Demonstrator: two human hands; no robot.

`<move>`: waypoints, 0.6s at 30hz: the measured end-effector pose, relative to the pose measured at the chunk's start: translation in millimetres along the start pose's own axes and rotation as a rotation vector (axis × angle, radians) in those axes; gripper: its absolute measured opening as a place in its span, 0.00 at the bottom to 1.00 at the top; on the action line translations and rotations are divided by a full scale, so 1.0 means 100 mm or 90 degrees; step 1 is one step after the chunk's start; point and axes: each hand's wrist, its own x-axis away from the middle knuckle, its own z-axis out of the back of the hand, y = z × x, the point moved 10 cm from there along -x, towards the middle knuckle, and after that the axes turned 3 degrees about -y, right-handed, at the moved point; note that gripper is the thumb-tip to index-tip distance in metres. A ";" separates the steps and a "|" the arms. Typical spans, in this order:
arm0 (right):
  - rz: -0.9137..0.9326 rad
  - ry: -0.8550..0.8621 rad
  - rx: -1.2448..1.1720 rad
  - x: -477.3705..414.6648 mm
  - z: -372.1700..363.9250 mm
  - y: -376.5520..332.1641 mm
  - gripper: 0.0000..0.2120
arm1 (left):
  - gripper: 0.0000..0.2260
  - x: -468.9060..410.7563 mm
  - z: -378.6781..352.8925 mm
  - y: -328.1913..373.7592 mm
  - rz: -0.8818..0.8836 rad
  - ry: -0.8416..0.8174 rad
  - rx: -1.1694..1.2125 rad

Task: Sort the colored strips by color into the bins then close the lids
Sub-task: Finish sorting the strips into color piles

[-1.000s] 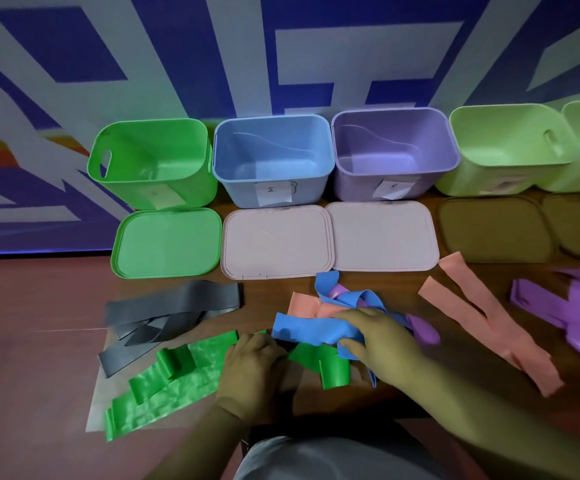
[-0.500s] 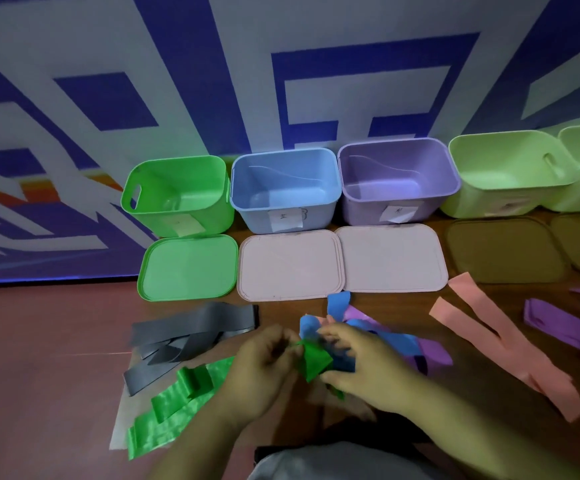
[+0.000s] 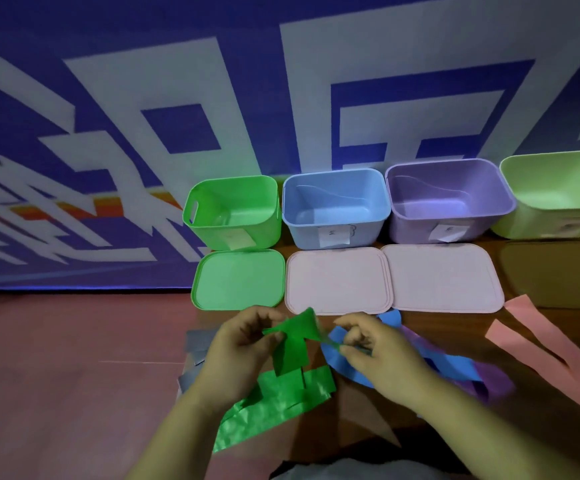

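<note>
Lifting one green strip (image 3: 295, 341) above the front middle of the desk (image 3: 74, 375).

- Left hand (image 3: 243, 344): fingers curled in, thumb and fingertips pinching the strip at its fold.
- Right hand (image 3: 375, 355): curled tight, thumb and forefinger seeming to nip the strip's right end. That spot is blurred, so this is not certain.
- The strip is creased and held up. Its lower end hangs down to the loose green pile (image 3: 274, 400) on the desk.
- Blue strips (image 3: 351, 370) lie just under the right hand.

The green bin (image 3: 236, 213) stands open at the left end of the row along the back edge. Its green lid (image 3: 240, 280) lies flat directly in front of it.

Judgement: the material looks thin and floppy, so it is likely to cling and trail.
- Check that no blue comes up with it.
- Gather the hanging end before carrying it.
- Pass over the lid and let go well inside the bin, so nothing drapes over the rim.
- Take the rest of the green pile next, and leave the lid off until all the green is in.
</note>
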 end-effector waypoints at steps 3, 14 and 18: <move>-0.016 -0.045 0.008 -0.07 -0.09 -0.03 0.16 | 0.15 0.03 0.36 -0.29 0.045 0.023 -0.034; -0.079 -0.202 0.165 -0.31 -0.86 0.01 0.07 | 0.09 0.30 1.07 -1.41 0.192 -0.130 -0.325; -0.106 -0.248 0.197 -0.39 -1.16 0.09 0.08 | 0.07 0.38 1.21 -1.65 0.234 -0.135 -0.354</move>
